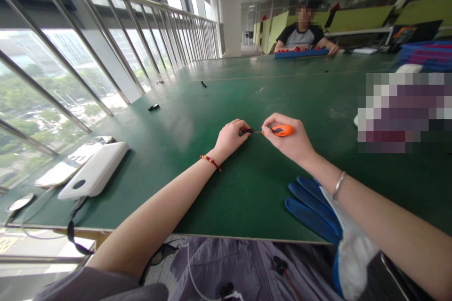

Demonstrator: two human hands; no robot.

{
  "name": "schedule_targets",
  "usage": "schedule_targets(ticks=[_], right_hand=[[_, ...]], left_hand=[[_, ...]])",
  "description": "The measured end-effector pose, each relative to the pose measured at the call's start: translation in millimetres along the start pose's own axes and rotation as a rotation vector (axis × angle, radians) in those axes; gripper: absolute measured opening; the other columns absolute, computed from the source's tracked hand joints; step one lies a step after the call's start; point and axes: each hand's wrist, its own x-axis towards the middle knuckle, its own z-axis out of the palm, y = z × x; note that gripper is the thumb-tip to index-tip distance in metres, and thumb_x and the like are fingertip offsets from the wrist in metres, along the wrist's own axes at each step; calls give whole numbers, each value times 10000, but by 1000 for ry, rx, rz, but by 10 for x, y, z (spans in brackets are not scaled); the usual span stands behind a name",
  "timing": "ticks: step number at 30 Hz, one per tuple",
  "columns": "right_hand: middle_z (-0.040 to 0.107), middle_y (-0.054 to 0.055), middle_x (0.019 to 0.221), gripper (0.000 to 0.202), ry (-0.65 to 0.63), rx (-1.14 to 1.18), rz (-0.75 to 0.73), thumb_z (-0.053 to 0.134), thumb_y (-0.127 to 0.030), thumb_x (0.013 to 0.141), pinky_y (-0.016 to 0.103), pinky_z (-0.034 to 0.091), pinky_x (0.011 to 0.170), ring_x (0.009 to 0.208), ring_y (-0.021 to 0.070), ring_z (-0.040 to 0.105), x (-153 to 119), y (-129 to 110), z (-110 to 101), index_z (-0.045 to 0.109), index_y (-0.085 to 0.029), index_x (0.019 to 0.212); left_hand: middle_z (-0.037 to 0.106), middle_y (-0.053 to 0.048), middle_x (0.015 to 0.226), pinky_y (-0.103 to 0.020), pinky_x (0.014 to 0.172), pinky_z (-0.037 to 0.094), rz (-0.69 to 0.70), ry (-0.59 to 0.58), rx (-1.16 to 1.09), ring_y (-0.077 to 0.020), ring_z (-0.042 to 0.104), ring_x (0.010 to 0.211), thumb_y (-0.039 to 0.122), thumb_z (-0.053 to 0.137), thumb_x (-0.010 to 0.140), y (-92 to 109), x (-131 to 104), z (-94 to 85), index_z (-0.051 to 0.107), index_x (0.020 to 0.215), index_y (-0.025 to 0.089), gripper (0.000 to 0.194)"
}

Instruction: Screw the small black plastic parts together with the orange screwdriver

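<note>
Over the middle of the green table (247,183), my right hand (291,136) is closed around an orange-and-black screwdriver (287,130). Its thin metal shaft points left. At the tip of that shaft is a small black part (248,130), pinched between the fingers of my left hand (232,137). The part is mostly hidden by those fingers, so I cannot tell its kind. Both hands rest low, close to the tabletop. Below my right forearm lies a blue and white work glove (314,204).
A white power bank (95,169) and a phone (74,160) lie at the left edge by the metal railing (116,19). Small black pieces (153,107) are farther off. Across the table sits a person (300,33) behind a blue tray (300,53). A blue basket (423,54) stands far right.
</note>
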Motion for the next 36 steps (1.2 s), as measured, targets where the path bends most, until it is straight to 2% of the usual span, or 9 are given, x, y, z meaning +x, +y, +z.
schedule_targets(ticks=[3,9,19,32,34,36], right_hand=[[586,-15,599,85,20,2,-23,573,-260,742,245,380,553,541,122,511,2,3,-2,592,-204,680],[585,-14,593,110,99,29,-82,570,-240,747,232,380,545,530,111,502,4,-12,-27,568,-200,645],[580,-17,599,99,63,11,-65,564,-247,748,239,379,552,538,115,504,1,-6,-16,572,-203,660],[604,-16,613,98,74,-5,-66,567,-256,743,269,401,569,544,136,525,0,-3,0,565,-225,649],[608,-15,602,118,152,-72,-94,569,-262,744,301,429,643,561,151,533,18,0,-21,555,-231,631],[608,-16,591,136,321,-202,-139,572,-263,748,380,416,839,605,169,544,60,34,-91,542,-236,619]], left_hand=[[652,-24,860,-263,682,472,21,11,18,-159,604,776,187,582,773,16,-1,-2,652,819,181,84],[651,-24,860,-263,671,472,-42,28,52,-162,610,775,185,582,765,-9,-4,3,653,825,186,93],[647,-26,862,-264,699,478,21,38,23,-161,607,792,195,577,785,15,-4,-3,657,828,183,91],[645,-23,855,-260,660,463,-5,51,54,-161,604,778,198,575,779,21,-12,-3,644,814,187,78],[649,-23,863,-259,667,466,-9,36,56,-162,608,789,204,572,783,21,-15,-3,645,820,191,83],[653,-24,878,-260,678,470,-1,18,55,-165,612,804,212,569,789,20,-18,-4,648,828,195,90]])
